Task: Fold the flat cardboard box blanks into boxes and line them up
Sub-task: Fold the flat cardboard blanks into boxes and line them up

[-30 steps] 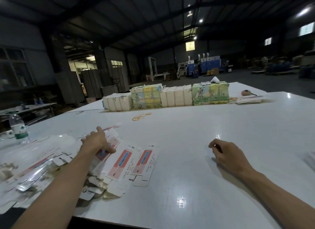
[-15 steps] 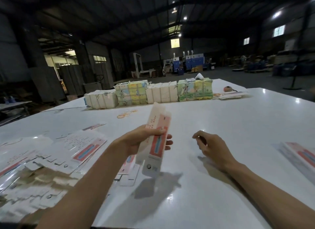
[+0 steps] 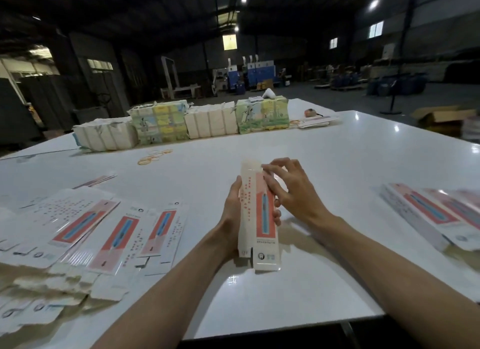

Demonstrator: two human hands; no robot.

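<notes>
While the left hand (image 3: 231, 213) gripped the box blank (image 3: 263, 218) mid-length and the right hand (image 3: 288, 192) pinched its top, opening it seemed underway, flap-tucking likely next.

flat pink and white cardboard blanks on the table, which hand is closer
Left. The left hand grips the upright pink and white cardboard box just right of the flat blanks; the right hand pinches its top, farther right.

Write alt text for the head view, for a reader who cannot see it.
A person's left hand grips a long box blank upright over a white table while the right hand pinches its top end. Flat blanks lie spread at left, more cartons at right, and wrapped bundles line the far edge.
</notes>
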